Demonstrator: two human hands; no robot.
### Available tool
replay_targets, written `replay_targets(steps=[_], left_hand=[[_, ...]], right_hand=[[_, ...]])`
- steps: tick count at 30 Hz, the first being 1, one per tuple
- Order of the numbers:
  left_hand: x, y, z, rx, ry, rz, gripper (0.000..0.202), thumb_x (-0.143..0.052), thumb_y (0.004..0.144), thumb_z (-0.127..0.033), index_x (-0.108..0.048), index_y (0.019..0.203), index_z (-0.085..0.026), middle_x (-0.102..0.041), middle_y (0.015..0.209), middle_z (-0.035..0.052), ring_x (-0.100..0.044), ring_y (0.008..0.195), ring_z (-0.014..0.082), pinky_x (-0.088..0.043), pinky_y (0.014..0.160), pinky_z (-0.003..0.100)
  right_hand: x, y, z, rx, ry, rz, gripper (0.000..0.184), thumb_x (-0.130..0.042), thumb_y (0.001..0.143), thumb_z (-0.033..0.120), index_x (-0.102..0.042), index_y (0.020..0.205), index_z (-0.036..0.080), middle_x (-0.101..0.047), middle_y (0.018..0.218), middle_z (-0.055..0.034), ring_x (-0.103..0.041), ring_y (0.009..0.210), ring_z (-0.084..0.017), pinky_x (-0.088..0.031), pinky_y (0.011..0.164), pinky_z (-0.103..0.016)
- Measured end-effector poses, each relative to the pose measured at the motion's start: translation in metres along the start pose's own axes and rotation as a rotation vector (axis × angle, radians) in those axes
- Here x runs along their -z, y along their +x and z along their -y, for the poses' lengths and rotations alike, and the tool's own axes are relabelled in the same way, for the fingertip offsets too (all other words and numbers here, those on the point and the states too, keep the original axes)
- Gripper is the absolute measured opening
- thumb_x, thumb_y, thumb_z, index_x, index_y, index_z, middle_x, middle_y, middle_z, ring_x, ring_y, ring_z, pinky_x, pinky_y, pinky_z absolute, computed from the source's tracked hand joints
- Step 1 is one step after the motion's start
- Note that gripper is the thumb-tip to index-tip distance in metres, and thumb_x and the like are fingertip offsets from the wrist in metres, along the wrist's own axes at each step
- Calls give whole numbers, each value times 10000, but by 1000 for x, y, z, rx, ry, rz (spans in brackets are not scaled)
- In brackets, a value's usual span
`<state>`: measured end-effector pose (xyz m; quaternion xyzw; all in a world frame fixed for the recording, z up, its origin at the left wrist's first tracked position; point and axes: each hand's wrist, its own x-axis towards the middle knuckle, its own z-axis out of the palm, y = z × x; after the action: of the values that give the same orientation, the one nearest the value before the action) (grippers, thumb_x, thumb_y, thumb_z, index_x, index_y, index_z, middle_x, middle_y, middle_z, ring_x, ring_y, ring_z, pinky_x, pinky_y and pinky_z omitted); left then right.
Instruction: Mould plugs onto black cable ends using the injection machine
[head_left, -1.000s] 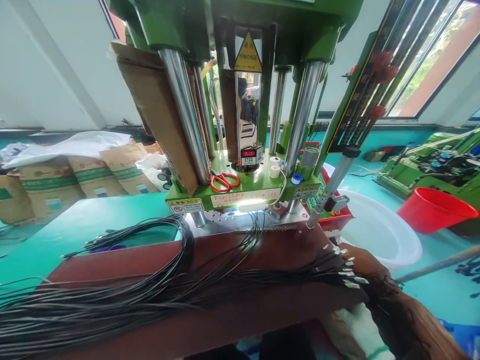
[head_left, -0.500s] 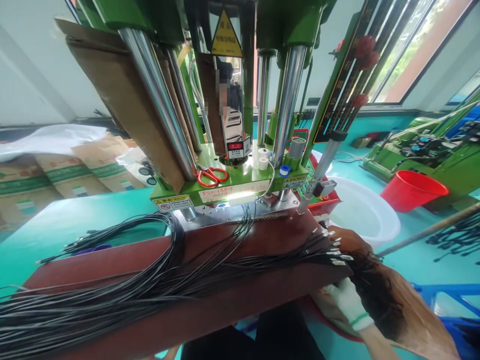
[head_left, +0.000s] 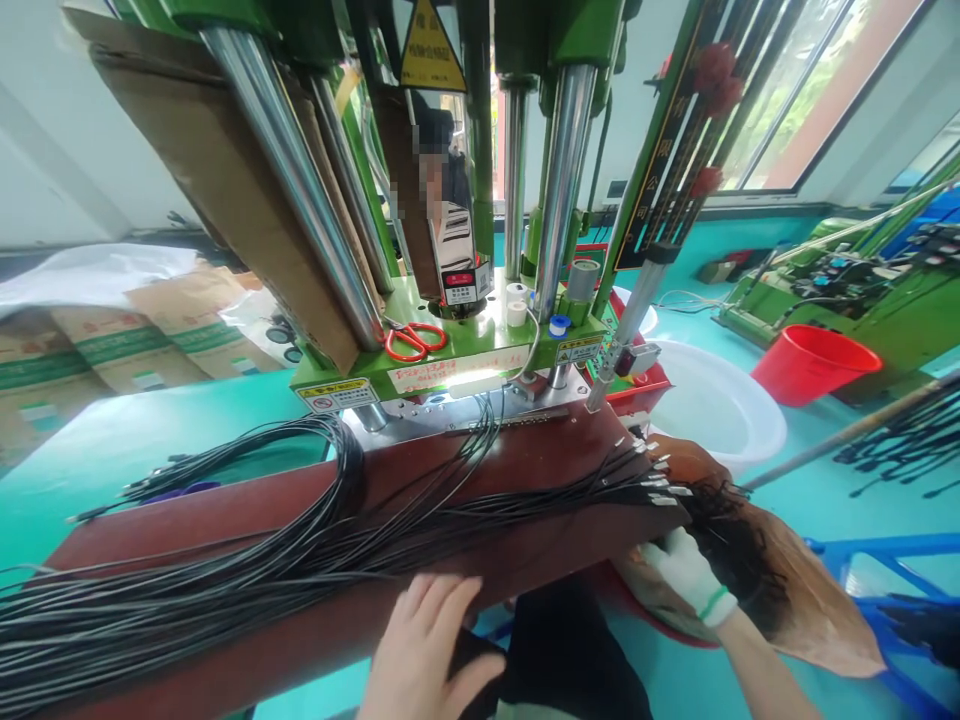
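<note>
My bare left hand (head_left: pixel 424 640) is over the front edge of the brown board (head_left: pixel 570 560). Its fingers are stretched out and the thumb stands apart, with nothing held. Just beyond the fingertips runs a long bundle of black cables (head_left: pixel 300 560) across the board. The silvery connector ends (head_left: pixel 664 490) of some cables lie at the board's right end. My right hand (head_left: pixel 686 570), in a white glove with a green cuff band, is low beside that end, at the opening of a brown bag (head_left: pixel 817 600). The board edge and bag hide its fingertips.
A green press (head_left: pixel 480 350) stands behind the board, with cables running into its lower plate. Red-handled scissors (head_left: pixel 415 342) lie on it. To the right are a white tub (head_left: pixel 757 420), a red bucket (head_left: pixel 814 365) and a blue frame (head_left: pixel 892 550).
My left hand has risen into view over the board's front edge. The right hand stays low beside the bag and has shifted slightly. The whole view has tilted a little.
</note>
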<state>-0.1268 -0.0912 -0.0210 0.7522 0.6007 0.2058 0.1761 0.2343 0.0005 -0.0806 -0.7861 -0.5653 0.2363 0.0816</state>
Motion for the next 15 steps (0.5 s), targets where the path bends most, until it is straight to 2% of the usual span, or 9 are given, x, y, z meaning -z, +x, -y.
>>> replay_targets(steps=[2,5,7,10,11,13,15], left_hand=[[-10,41,-34,-103,221,-121,571,-650,666,-452,-537,1174,-216,-587,1066,110,-525,936,283,-432,786,405],[-23,88,-58,-226,400,-102,709,-662,626,-503,-486,1206,-134,-526,1097,150,-487,946,302,-424,776,431],[-27,109,-58,-284,471,-46,613,-621,680,-487,-507,1154,-116,-520,1058,145,-487,941,289,-432,770,419],[-29,130,-52,-377,535,80,231,-506,815,-292,-562,969,-129,-533,935,103,-514,875,231,-453,706,341],[-28,135,-50,-416,546,126,164,-466,834,-233,-564,917,-132,-535,903,93,-522,847,216,-453,683,320],[-25,143,-47,-480,541,205,154,-412,847,-176,-559,864,-132,-539,874,85,-533,810,202,-451,658,306],[-20,149,-46,-476,463,243,167,-388,852,-173,-551,861,-138,-546,871,78,-546,796,194,-449,665,303]], right_hand=[[1,2,1,-14,-44,23,545,-436,743,415,-510,1140,48,-606,1049,-208,-576,992,-305,-451,776,-328],[5,0,2,7,-43,39,528,-438,752,410,-496,1144,62,-608,1049,-198,-584,971,-295,-447,760,-325],[9,-4,0,38,-23,42,533,-449,752,396,-465,1181,81,-609,1054,-183,-584,963,-296,-439,765,-339],[15,-11,-2,103,21,38,542,-483,730,348,-441,1217,112,-608,1071,-154,-584,956,-286,-430,776,-347],[17,-14,-3,129,34,37,548,-491,723,331,-436,1226,121,-606,1081,-146,-584,957,-280,-427,783,-346],[21,-18,-3,156,47,28,556,-490,718,307,-429,1242,133,-603,1090,-137,-585,954,-272,-422,797,-356],[26,-22,-3,177,44,31,555,-486,715,296,-440,1245,136,-600,1096,-138,-584,950,-275,-420,809,-377]])
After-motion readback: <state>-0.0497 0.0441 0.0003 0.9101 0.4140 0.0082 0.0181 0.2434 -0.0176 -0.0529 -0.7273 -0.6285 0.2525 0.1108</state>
